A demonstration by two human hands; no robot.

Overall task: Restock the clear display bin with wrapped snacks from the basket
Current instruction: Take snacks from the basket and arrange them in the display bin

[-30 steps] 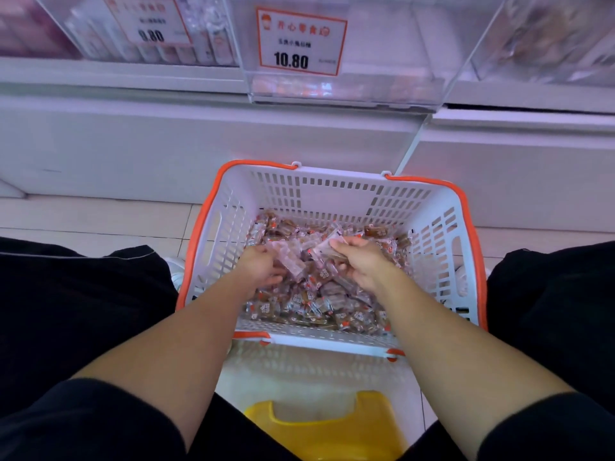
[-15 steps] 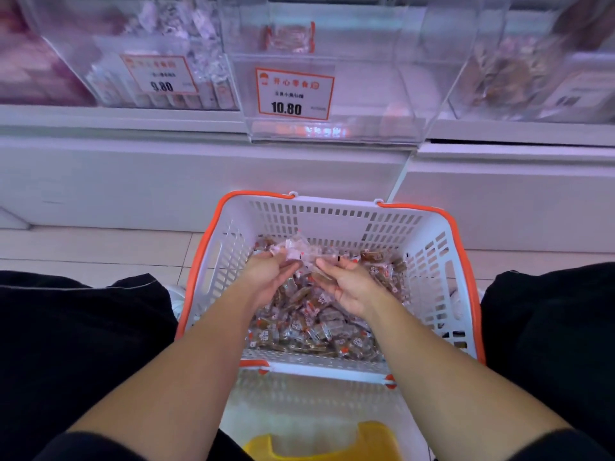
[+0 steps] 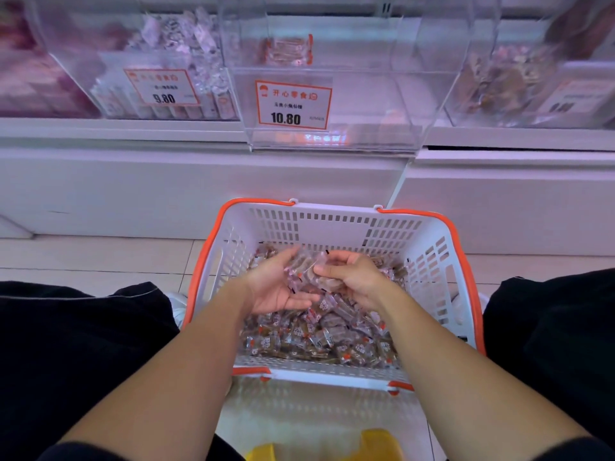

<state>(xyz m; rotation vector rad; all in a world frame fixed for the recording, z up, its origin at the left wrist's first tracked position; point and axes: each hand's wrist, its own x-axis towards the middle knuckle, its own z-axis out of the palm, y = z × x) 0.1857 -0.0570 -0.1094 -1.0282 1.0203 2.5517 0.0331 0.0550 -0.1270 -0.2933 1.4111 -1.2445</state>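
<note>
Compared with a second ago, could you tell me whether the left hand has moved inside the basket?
Yes. The left hand has lifted off the snack pile and turned palm-up, cradling wrapped snacks against the right hand.

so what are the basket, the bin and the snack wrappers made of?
Basket: looks like rigid moulded plastic, matte white, slotted walls, orange rim. Display bin: clear hard plastic, likely acrylic, glossy, see-through with reflections. Wrapped snacks: thin clear film, shiny, crinkled.
</note>
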